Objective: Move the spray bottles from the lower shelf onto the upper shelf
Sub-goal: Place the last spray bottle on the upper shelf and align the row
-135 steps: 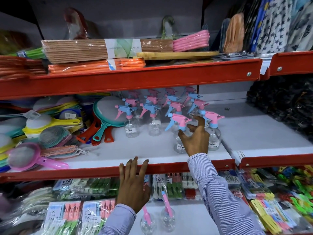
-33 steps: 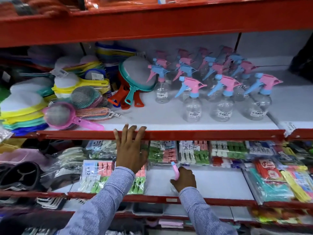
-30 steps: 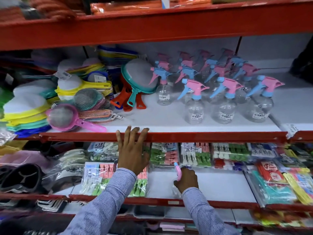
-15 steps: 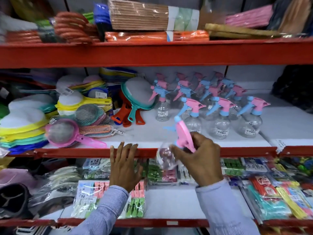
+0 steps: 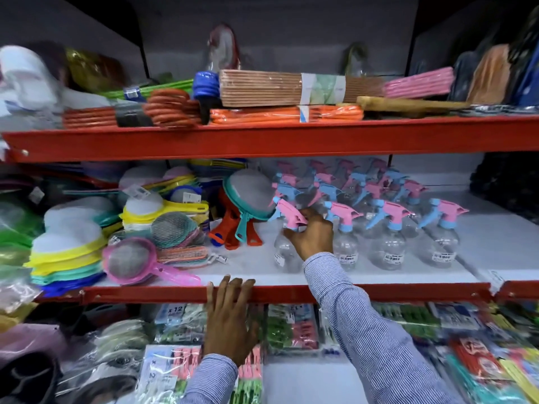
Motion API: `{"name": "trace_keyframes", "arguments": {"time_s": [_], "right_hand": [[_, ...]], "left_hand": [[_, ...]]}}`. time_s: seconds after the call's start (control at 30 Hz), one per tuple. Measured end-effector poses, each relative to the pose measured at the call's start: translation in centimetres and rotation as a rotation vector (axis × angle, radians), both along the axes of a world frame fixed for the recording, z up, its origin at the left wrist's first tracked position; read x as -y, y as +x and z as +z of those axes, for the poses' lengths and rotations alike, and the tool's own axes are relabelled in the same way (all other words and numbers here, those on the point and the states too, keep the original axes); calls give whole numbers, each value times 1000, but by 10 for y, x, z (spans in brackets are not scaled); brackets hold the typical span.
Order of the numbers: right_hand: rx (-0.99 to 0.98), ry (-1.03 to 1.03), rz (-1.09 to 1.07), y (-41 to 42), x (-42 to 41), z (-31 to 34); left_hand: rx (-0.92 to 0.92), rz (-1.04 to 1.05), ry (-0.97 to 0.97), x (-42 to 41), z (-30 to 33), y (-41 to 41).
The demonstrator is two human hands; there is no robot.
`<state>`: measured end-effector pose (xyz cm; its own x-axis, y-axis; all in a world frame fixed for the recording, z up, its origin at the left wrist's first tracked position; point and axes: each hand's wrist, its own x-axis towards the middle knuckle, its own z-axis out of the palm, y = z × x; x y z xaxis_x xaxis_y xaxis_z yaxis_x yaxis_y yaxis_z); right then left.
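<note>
On the upper shelf (image 5: 250, 269), left of the row, the right hand (image 5: 313, 237) is clamped around the neck of a clear spray bottle (image 5: 284, 249) whose base looks to be at or just above the shelf; three more bottles (image 5: 388, 243) stand beside it, others behind. The left hand (image 5: 230, 319) lies flat, fingers spread, on the red shelf edge (image 5: 379, 291). I judge the transfer nearly finished; no bottle shows among the packets on the lower shelf (image 5: 303, 380). Strainers crowd the shelf's left.
</note>
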<state>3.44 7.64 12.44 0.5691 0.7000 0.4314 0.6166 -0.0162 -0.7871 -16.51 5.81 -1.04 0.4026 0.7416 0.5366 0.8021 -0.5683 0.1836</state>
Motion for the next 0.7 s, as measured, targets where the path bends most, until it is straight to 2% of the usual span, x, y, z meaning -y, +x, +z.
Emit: {"name": "trace_keyframes", "arguments": {"time_s": [0.17,0.5,0.57,0.7], "right_hand": [[-94,56,-5,-4,-9,-11],[-100,121,41,-4,12,-14],[-125,152,61,1,30,-17],[-163,163,31,18,63,-41]], "left_hand": [[-1,16,-13,-1,0,1],[-13,35,-34,2,1,1],[37,45,-61,2,5,4],[279,-12,-175,4,32,23]]}}
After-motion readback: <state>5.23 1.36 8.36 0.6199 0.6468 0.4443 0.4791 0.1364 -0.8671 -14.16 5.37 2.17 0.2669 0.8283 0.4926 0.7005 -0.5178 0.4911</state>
